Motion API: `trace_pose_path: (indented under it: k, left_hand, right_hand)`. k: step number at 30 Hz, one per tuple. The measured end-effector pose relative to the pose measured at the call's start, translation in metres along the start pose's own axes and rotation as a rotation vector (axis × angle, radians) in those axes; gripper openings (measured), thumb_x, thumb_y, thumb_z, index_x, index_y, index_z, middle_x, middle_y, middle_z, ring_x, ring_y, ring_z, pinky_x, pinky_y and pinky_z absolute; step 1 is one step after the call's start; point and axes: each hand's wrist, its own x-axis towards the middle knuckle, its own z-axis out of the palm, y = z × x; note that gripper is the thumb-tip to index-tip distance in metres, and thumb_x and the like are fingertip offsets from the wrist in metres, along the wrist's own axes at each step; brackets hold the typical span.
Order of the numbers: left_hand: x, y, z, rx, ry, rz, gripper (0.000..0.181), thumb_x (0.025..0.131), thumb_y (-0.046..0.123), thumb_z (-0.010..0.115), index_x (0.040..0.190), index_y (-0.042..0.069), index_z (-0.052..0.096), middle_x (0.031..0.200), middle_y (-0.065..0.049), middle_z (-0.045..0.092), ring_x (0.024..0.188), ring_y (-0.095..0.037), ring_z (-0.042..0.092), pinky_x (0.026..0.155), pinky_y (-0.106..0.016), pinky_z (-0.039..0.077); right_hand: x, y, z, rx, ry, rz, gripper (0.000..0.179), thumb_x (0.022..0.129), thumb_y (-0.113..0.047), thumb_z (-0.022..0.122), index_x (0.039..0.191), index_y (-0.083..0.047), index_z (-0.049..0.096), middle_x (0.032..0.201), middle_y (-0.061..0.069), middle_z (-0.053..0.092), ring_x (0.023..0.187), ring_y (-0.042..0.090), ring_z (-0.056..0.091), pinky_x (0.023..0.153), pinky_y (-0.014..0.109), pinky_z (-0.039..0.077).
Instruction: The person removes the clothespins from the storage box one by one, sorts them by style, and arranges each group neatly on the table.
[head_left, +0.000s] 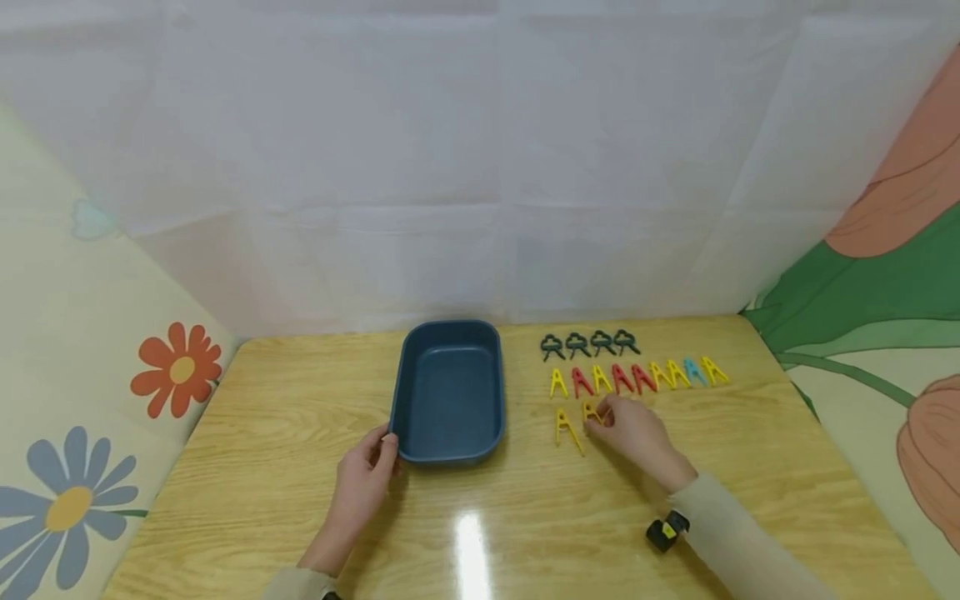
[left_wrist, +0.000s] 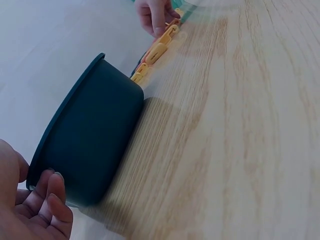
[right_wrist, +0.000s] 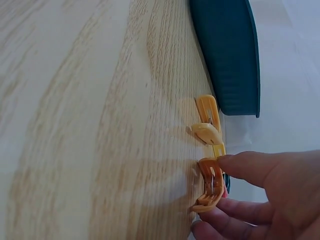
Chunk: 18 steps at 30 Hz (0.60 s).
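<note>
A dark blue rectangular basin stands upright on the wooden table. My left hand pinches its near left corner, thumb at the rim and fingers curled against the outer wall. Right of the basin, my right hand holds an orange-yellow clothespin between thumb and fingers, low at the tabletop. Another clothespin of the same colour lies just left of it, legs spread toward me. Beyond the hand runs a row of yellow, red and blue clothespins.
Several dark clips lie in a row farther back. A white sheet hangs behind the table. Flower-patterned panels rise at both sides. A small black device with a yellow mark is at my right wrist.
</note>
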Motion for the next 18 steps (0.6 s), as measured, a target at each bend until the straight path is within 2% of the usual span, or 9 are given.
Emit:
trace_pose_path:
  k: [6,11,15,18]
  left_hand:
    - [-0.002,-0.001,-0.002,0.001,0.002,-0.004,0.035,0.11,0.016,0.052,0.136,-0.006,0.062,0.084,-0.013,0.067,0.074,-0.016,0.063,0.065,-0.024,0.051]
    - [-0.004,-0.003,-0.007,0.002,0.005,0.026,0.036,0.112,0.02,0.048,0.131,-0.005,0.065,0.087,-0.012,0.066,0.075,-0.014,0.062,0.066,-0.024,0.051]
    - [-0.001,-0.005,-0.017,0.049,0.026,0.083,0.038,0.113,0.022,0.046,0.131,-0.004,0.066,0.089,-0.011,0.068,0.074,-0.015,0.063,0.064,-0.024,0.052]
    - [0.005,-0.006,-0.029,0.141,0.05,0.165,0.036,0.112,0.02,0.047,0.133,-0.004,0.065,0.091,-0.01,0.072,0.075,-0.018,0.067,0.063,-0.024,0.052]
  right_hand:
    - [-0.003,0.0,0.0,0.014,-0.009,0.004,0.029,0.096,-0.03,0.075,0.104,-0.003,0.071,0.081,0.002,0.065,0.07,0.015,0.058,0.062,0.033,0.048]
    - [-0.004,0.006,-0.007,0.041,-0.001,0.002,0.03,0.099,-0.032,0.07,0.108,-0.002,0.07,0.085,0.003,0.067,0.074,0.016,0.06,0.068,0.035,0.051]
    - [-0.004,0.018,-0.02,0.06,0.039,-0.079,0.029,0.103,-0.026,0.065,0.113,0.001,0.071,0.093,0.008,0.07,0.081,0.021,0.065,0.074,0.041,0.056]
    - [-0.004,0.029,-0.033,0.076,0.082,-0.157,0.029,0.105,-0.022,0.062,0.117,0.003,0.069,0.104,0.015,0.072,0.093,0.03,0.069,0.083,0.049,0.058]
